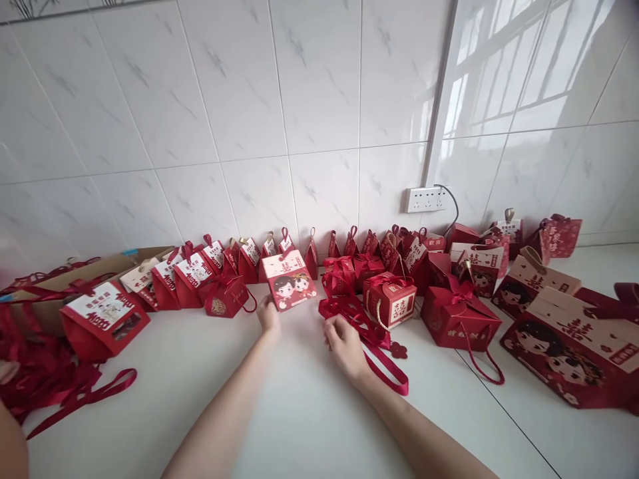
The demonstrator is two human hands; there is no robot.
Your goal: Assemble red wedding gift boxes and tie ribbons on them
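Observation:
A small red and cream gift box [291, 283], printed with two cartoon faces, stands slightly tilted in front of the row. My left hand [269, 317] is closed on its lower left corner; the fingertips are partly hidden by the box. To the right, my right hand [344, 340] has its fingers curled in against a heap of red ribbon [384, 369]. Whether the ribbon is pinched between them I cannot tell. Close behind this heap is a red box with a rope handle [394, 305]. A dark red flower-shaped tag [398, 350] lies beside the ribbon.
Several red gift boxes [194, 273] line the tiled wall. Larger boxes [564, 349] stand at right, a windowed box [107, 322] at left. More ribbon [50, 379] and a cardboard carton [144, 256] are at left, with another person's arm [10, 432]. A power strip [425, 199] is on the wall.

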